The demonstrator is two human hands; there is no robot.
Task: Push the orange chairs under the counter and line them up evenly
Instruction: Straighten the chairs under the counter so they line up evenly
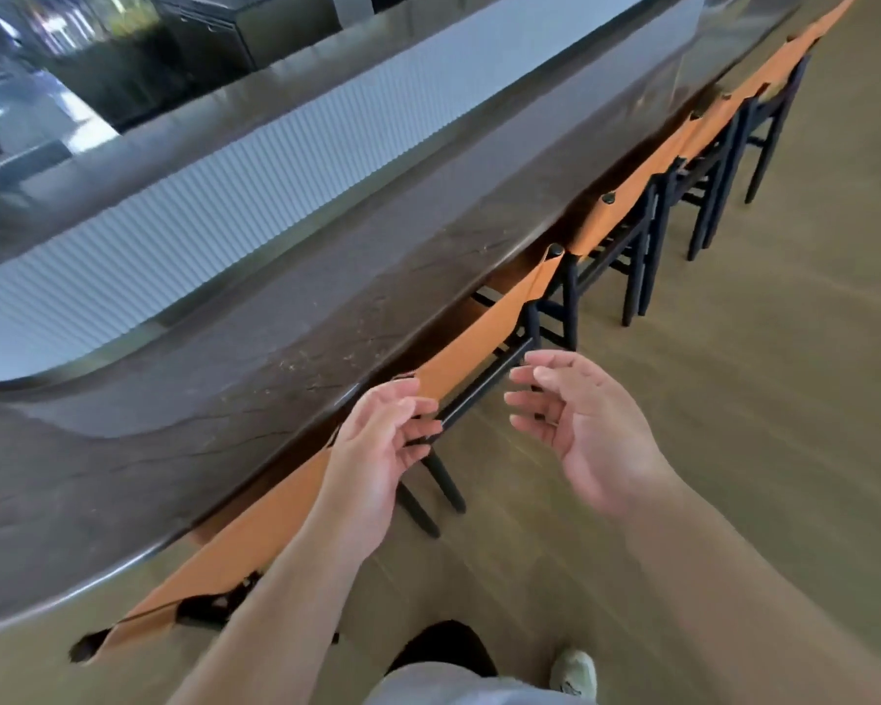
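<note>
Both forearms are bare from the bottom edge of the view up to the wrists, with no sleeve, watch or band in sight. The left hand [377, 450] and right hand [581, 424] wear no gloves. Below them shows light grey clothing [443, 686], and one pale, off-white sneaker [573, 674] with laces.

We are finding no readable text, label, brand, number or sign anywhere in this view; nothing legible is showing on any surface.
</note>
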